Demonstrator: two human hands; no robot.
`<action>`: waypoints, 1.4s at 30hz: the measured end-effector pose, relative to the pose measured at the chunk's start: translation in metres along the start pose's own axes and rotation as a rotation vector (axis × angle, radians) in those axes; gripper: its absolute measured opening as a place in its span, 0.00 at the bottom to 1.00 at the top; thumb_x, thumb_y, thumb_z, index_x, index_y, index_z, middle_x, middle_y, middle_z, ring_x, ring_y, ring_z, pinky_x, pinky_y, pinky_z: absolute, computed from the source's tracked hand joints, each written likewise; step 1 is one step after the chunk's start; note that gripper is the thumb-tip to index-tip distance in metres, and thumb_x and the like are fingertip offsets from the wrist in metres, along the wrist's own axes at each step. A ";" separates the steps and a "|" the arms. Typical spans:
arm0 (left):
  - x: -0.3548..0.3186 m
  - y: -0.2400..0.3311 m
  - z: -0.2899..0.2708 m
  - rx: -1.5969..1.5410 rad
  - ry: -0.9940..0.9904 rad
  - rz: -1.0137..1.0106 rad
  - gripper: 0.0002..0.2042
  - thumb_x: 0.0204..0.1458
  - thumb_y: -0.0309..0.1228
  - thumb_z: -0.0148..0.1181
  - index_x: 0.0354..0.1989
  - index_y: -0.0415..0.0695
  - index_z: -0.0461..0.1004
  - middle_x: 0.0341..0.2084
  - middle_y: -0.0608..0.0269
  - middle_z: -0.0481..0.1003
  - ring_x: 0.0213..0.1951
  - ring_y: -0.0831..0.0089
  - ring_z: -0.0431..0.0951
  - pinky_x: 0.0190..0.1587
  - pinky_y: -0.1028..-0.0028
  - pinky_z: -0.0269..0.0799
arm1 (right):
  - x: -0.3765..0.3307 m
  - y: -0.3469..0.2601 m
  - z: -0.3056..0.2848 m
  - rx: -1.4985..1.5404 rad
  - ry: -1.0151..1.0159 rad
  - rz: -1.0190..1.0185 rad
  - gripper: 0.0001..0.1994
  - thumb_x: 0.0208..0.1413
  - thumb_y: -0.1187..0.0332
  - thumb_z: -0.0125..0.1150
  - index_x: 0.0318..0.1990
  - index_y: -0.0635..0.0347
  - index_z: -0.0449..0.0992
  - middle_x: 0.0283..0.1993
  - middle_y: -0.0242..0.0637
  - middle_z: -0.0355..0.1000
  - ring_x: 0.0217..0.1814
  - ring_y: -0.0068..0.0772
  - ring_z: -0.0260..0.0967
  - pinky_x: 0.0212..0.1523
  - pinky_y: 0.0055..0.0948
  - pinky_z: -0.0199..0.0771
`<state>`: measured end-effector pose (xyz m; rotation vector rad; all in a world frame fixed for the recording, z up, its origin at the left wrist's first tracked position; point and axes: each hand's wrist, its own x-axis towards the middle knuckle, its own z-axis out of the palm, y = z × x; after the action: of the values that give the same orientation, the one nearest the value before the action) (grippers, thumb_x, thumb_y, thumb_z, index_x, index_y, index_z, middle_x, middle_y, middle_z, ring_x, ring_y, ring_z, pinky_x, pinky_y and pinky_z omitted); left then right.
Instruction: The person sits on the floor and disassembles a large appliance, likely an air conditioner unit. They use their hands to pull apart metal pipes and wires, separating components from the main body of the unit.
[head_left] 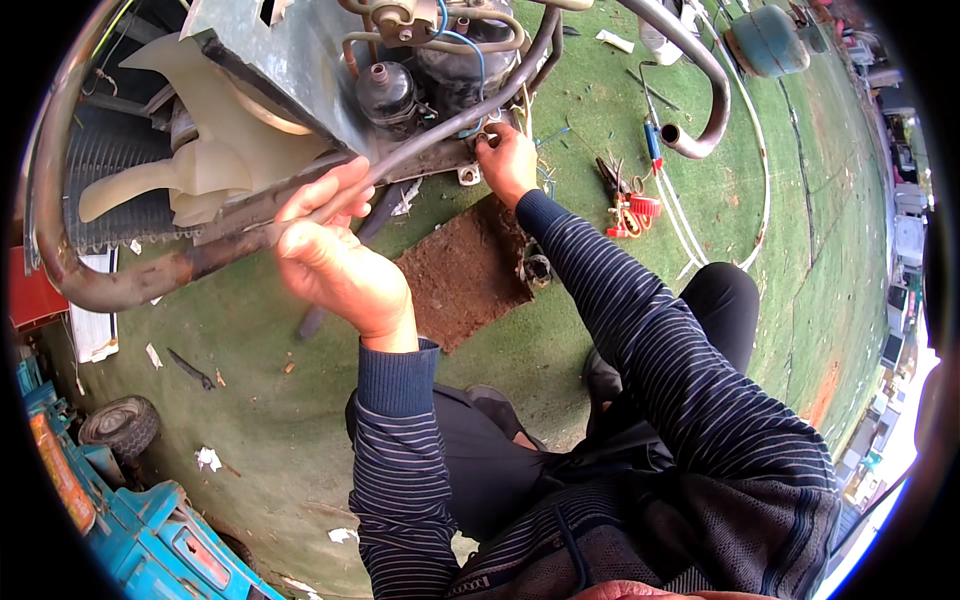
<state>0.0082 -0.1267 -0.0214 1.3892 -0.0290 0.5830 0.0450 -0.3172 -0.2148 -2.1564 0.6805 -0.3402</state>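
My left hand (345, 265) is around a long bent metal pipe (225, 250), with thumb and fingers on either side of it. The pipe crosses in front of an opened appliance with a cream plastic fan (205, 150). Beyond the pipe, my right hand (508, 165) reaches down to the metal base (430, 158), beside a small black canister (387, 95) and a larger black compressor (465, 75). Its thumb and fingers are pinched together near a mounting foot. Whatever is between them is too small to make out. Blue wires and thin copper-coloured tubes run above it.
A rusty metal plate (465, 275) lies on the green mat below my hands. To the right are dark-jawed pliers (612, 185), a red coiled item (637, 212) and a blue-and-red handled tool (653, 143). A gas cylinder (768, 42) lies farther off. A blue toy truck (165, 535) stands lower left.
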 end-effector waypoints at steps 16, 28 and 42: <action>0.000 -0.003 0.001 0.028 0.002 0.005 0.38 0.64 0.67 0.40 0.42 0.34 0.71 0.35 0.42 0.82 0.35 0.66 0.81 0.39 0.72 0.74 | 0.005 0.004 0.003 -0.139 0.100 -0.025 0.18 0.51 0.55 0.74 0.33 0.64 0.82 0.29 0.54 0.78 0.37 0.58 0.79 0.41 0.49 0.78; 0.000 -0.005 0.001 0.030 0.001 0.012 0.38 0.65 0.67 0.39 0.42 0.35 0.71 0.35 0.43 0.82 0.36 0.65 0.82 0.38 0.73 0.74 | 0.002 0.012 0.001 -0.110 0.013 -0.060 0.13 0.54 0.59 0.67 0.37 0.61 0.83 0.32 0.56 0.79 0.38 0.62 0.79 0.44 0.51 0.79; 0.000 -0.006 0.003 0.030 -0.007 0.025 0.38 0.65 0.67 0.38 0.42 0.36 0.70 0.35 0.43 0.82 0.37 0.65 0.82 0.38 0.73 0.73 | -0.009 0.016 -0.002 -0.106 -0.001 -0.066 0.16 0.55 0.60 0.65 0.43 0.65 0.80 0.35 0.58 0.80 0.39 0.61 0.79 0.44 0.52 0.79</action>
<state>0.0118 -0.1297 -0.0261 1.4211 -0.0432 0.6016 0.0313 -0.3218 -0.2257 -2.2832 0.6402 -0.3456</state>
